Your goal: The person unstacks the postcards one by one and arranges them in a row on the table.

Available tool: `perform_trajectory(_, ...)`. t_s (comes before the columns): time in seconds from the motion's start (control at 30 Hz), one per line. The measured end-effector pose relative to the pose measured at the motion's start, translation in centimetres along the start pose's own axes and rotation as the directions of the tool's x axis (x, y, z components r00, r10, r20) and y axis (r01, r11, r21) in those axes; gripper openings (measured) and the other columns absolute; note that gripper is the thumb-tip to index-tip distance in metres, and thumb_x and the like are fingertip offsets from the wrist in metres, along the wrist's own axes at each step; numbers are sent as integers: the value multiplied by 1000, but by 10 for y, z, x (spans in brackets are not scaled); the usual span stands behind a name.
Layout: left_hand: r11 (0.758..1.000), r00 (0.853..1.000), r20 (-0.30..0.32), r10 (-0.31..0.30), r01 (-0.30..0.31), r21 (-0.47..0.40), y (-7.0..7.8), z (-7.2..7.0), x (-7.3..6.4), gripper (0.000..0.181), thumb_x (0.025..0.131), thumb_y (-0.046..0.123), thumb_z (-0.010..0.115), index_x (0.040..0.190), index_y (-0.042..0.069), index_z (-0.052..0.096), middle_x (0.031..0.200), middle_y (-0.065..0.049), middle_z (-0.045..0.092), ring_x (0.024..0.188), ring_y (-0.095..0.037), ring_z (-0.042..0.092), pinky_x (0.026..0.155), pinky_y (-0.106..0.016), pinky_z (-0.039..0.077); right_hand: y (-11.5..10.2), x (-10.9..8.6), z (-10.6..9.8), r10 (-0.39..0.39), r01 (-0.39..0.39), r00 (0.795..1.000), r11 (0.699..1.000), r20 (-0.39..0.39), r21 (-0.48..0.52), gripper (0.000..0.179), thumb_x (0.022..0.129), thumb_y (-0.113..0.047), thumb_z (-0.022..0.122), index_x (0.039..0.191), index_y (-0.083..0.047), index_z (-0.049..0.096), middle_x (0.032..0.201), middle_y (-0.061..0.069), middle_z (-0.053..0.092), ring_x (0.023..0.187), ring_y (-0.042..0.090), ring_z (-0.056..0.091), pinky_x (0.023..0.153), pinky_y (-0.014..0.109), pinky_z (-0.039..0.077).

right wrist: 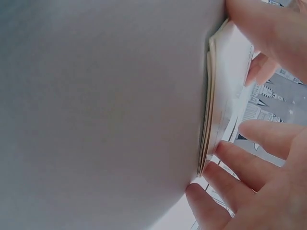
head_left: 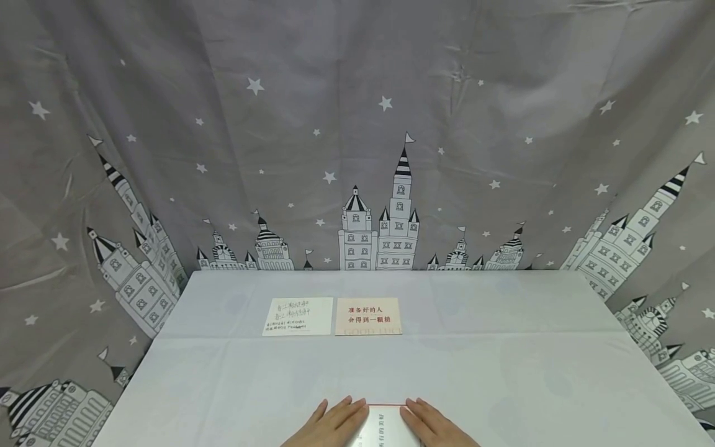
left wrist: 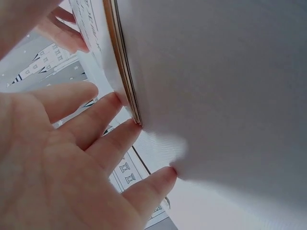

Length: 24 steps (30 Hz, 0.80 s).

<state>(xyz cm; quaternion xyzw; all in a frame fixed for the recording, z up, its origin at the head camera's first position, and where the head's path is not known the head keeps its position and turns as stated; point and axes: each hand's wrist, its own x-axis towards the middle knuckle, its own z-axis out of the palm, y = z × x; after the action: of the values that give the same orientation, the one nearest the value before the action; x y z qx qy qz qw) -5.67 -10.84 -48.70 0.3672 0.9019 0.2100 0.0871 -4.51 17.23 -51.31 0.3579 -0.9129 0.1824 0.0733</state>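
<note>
At the near edge of the head view lies a thin stack of cards point(head_left: 383, 428), its top one white with printed characters and a red far edge. My left hand point(head_left: 331, 424) rests along its left side, and my right hand point(head_left: 437, 424) along its right side. Layered edges of the stack show in the left wrist view, where straight left fingers point(left wrist: 112, 143) touch its side and the table. From the other side, in the right wrist view, right fingertips point(right wrist: 208, 170) meet the layered edges near a corner. The near end of the stack is cut off in the head view.
Farther back on the white-covered table point(head_left: 503, 372) lie two cards side by side: a white card point(head_left: 298, 316) with handwriting and a cream card point(head_left: 368, 316) with red characters. A grey curtain point(head_left: 290, 136) with castles and stars hangs behind and along both sides.
</note>
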Motion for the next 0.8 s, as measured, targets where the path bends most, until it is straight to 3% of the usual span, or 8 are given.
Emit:
perform_trajectory(0.2,1000,1000,12,-11,12,-18,-1,-1,1,83,88,68,45,146,9,40,147,-3,42,132,-29,41,94,-66,37,3,1,-2,-29,28,1000,999,9,20,79,86,-61,57,138,-2,49,134,13,53,117,31,55,83,40,54)
perform_trajectory(0.4,1000,1000,-15,-4,3,-12,-1,0,-1,82,88,68,44,146,10,40,147,-2,42,132,-30,41,95,-66,36,3,1,-4,-37,37,999,999,14,32,78,87,-60,56,138,-1,48,135,14,52,118,31,54,84,40,54)
perform_trajectory(0.67,1000,997,-65,29,-29,10,-2,3,-2,77,90,65,44,146,12,40,146,0,42,131,-28,43,93,-64,39,2,-1,4,-66,62,994,997,-90,-46,75,85,-60,60,134,-4,54,133,12,55,114,28,57,83,37,54)
perform_trajectory(0.8,998,993,-103,50,-45,46,-2,4,-3,76,91,64,43,146,11,41,146,1,43,130,-26,44,93,-62,40,1,-1,5,-57,50,993,996,-101,-69,74,85,-61,60,134,-5,54,133,11,54,115,27,57,84,37,54)
